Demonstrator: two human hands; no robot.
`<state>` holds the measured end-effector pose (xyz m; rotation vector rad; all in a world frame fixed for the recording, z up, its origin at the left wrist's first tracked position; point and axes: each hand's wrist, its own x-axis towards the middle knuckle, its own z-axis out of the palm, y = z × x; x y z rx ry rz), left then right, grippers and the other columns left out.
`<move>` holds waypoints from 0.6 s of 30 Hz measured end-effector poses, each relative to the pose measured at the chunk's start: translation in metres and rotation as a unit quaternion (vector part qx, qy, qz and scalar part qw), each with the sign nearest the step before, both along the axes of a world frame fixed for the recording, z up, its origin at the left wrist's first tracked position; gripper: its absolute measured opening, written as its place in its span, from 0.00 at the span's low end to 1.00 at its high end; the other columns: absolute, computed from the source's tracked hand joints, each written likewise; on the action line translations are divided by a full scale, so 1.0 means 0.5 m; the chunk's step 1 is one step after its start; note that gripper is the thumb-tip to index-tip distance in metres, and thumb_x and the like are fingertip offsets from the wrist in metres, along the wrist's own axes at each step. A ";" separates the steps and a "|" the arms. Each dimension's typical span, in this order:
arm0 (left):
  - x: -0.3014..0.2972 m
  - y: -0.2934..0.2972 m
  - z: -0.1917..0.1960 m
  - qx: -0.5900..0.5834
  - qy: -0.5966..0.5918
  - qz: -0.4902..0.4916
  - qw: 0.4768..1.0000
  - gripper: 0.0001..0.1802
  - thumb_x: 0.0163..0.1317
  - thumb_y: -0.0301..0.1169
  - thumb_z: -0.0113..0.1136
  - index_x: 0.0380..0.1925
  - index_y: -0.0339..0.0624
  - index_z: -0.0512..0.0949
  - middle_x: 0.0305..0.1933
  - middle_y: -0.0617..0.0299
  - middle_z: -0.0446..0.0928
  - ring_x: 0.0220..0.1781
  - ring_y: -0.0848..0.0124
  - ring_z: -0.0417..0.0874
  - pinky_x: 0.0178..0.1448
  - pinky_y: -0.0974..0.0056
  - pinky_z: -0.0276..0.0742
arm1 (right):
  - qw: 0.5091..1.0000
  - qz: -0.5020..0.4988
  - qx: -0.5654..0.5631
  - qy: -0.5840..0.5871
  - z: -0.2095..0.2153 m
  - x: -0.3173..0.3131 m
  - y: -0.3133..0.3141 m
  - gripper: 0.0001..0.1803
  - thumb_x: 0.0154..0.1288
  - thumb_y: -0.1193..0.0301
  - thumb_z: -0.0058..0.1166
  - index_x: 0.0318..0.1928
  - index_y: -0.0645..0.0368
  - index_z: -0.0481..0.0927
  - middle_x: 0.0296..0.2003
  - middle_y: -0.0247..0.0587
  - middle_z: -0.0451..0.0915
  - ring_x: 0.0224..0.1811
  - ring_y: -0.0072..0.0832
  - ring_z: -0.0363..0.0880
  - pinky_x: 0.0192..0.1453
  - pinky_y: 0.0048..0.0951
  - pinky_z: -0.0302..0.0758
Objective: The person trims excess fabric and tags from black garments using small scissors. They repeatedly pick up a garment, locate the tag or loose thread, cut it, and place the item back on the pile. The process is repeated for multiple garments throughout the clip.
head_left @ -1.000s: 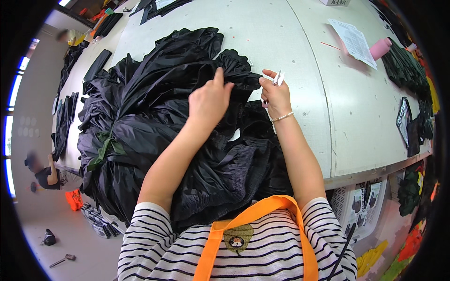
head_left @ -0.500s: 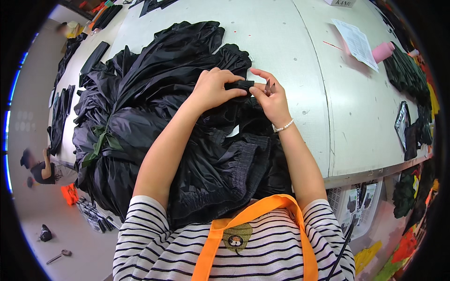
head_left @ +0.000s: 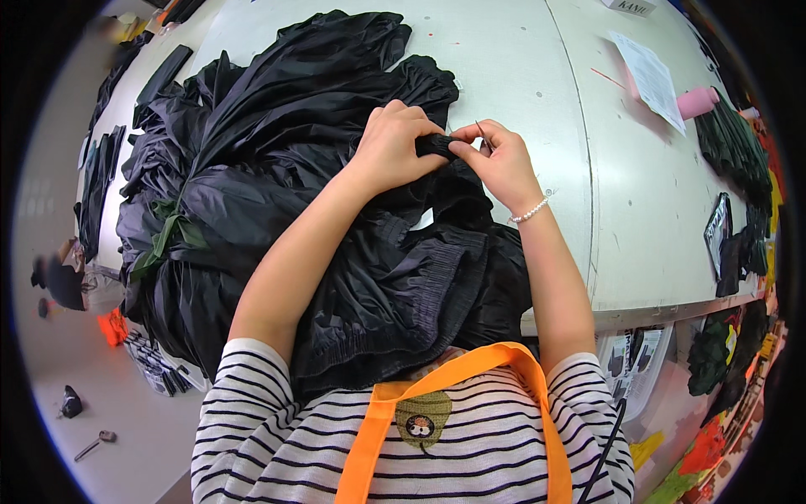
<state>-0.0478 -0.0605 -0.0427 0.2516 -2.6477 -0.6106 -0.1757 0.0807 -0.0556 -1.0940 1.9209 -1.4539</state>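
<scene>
A pile of black garments in thin, shiny fabric lies before me, with gathered elastic edges and a wide elastic waistband toward my body. My left hand is closed around a gathered elastic edge of the black fabric, thumb nearest me and fingers on the far side. The thumb and forefinger of my right hand pinch the end of that same edge. Tucked in the right hand is a pair of small thread snips, its pointed metal tip sticking up between the fingers. Both hands nearly meet.
A dark green fabric tie is around the bundle at left. Across the pale table lie a paper sheet, a pink thread cone and dark gathered fabric. Below the edge stands a white plastic crate. Another person is far left.
My right thumb and forefinger have closed onto the end of the elastic edge. The snips have turned, showing less of their blades. The whole view has shifted slightly.
</scene>
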 end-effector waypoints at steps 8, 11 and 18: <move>0.000 -0.014 -0.018 0.039 -0.011 -0.015 0.999 0.12 0.46 0.34 0.69 0.30 0.42 0.83 0.31 0.64 0.77 0.37 0.64 0.72 0.45 0.61 0.66 | 0.996 0.007 -0.045 0.083 0.014 0.015 -0.010 0.05 0.53 0.78 0.61 0.31 0.62 0.79 0.27 0.30 0.75 0.21 0.15 0.62 0.26 0.18 0.63; -0.001 -0.013 -0.022 0.042 -0.010 -0.024 0.999 0.10 0.45 0.32 0.68 0.29 0.43 0.83 0.29 0.64 0.76 0.36 0.64 0.72 0.43 0.61 0.66 | 0.989 0.008 -0.050 0.139 0.002 0.017 -0.012 0.04 0.54 0.76 0.60 0.31 0.62 0.79 0.25 0.35 0.76 0.24 0.22 0.68 0.29 0.22 0.67; -0.003 -0.004 -0.018 0.030 0.008 -0.032 0.999 0.10 0.43 0.30 0.68 0.29 0.46 0.83 0.28 0.64 0.75 0.36 0.63 0.71 0.44 0.61 0.66 | 0.987 -0.022 -0.004 -0.159 -0.029 -0.014 -0.017 0.06 0.60 0.73 0.55 0.29 0.63 0.78 0.25 0.32 0.78 0.27 0.20 0.73 0.33 0.23 0.71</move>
